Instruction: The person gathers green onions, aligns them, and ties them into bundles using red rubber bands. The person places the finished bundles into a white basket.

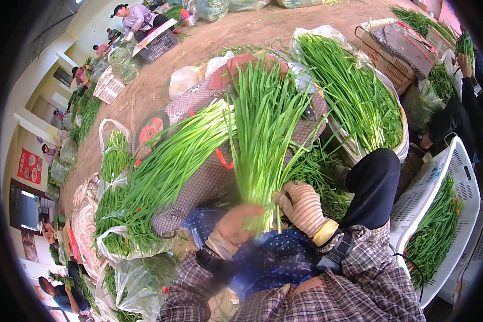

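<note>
My left hand [235, 225], gloved and blurred, grips the lower stems of a bunch of garlic chives [265, 133]. The bunch stands upright in front of me, leaf tips away from my body and pale cut ends toward my lap. At its right edge, my right hand [304, 207], in a striped glove, has its fingertips pinched on a few stems near the base. Left of the bunch, a pile of garlic chives [181, 149] lies on a patterned padded surface [185, 209], pale ends toward the bunch. A blue dotted apron [273, 257] covers my lap.
A lined basket of chives [358, 104] stands ahead right. Loose leaves [318, 177] lie below it. A white plastic crate [426, 193] with greens is at my right, and filled plastic bags [112, 241] are at my left. Several people work around the room, one person [467, 92] close by on the right.
</note>
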